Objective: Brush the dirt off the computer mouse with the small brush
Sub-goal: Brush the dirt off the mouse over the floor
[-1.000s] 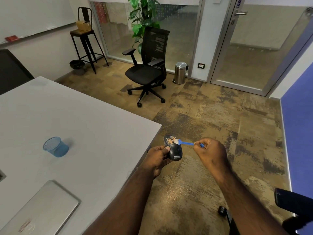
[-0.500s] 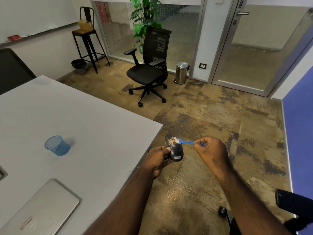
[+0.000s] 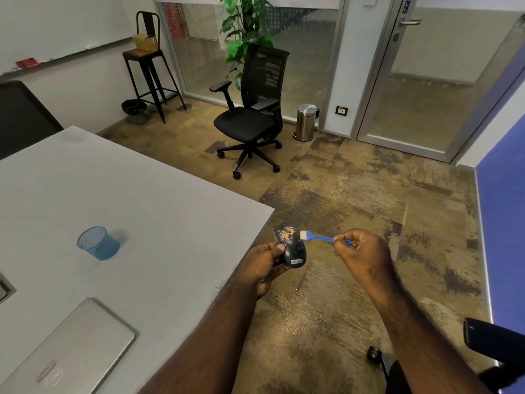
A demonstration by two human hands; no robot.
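**Head view: dirty mouse in one hand, small brush in the other**

Head camera looks down at two bare forearms that come in from the bottom edge of the frame. The left hand [image 3: 265, 261] grips a black computer mouse [image 3: 289, 247] from its left side, thumb on top; the fingers under the mouse are hidden. The mouse is held in the air just right of the grey table [image 3: 142, 200] corner, slightly below the middle of the frame. Pale brown dirt [image 3: 285, 234] covers its far half. A white label on its near end reads "Lenovo".

The right hand [image 3: 360, 251] pinches the blue handle of the small brush [image 3: 315, 237] with curled fingers. The white bristles touch the right edge of the mouse, beside the dirt. The back end of the handle sticks out between the fingers, and its shape is hard to make out.

On the table, at the left of the frame, a blue mesh cup [image 3: 98, 243] lies tilted. A closed silver laptop [image 3: 71, 351] is cut off by the bottom left corner; the logo on its lid is too blurred to read. A dark object at the lower right edge is only partly visible.

Fine light grains lie on the brown carpet [image 3: 355, 194] below the hands. In the upper middle stands a black office chair [image 3: 255, 118], with a green plant [image 3: 244, 27] behind it and a steel pedal bin [image 3: 306, 122] to its right. The blue sign above the door handle [image 3: 409, 22] at the top right is cut off and unreadable.
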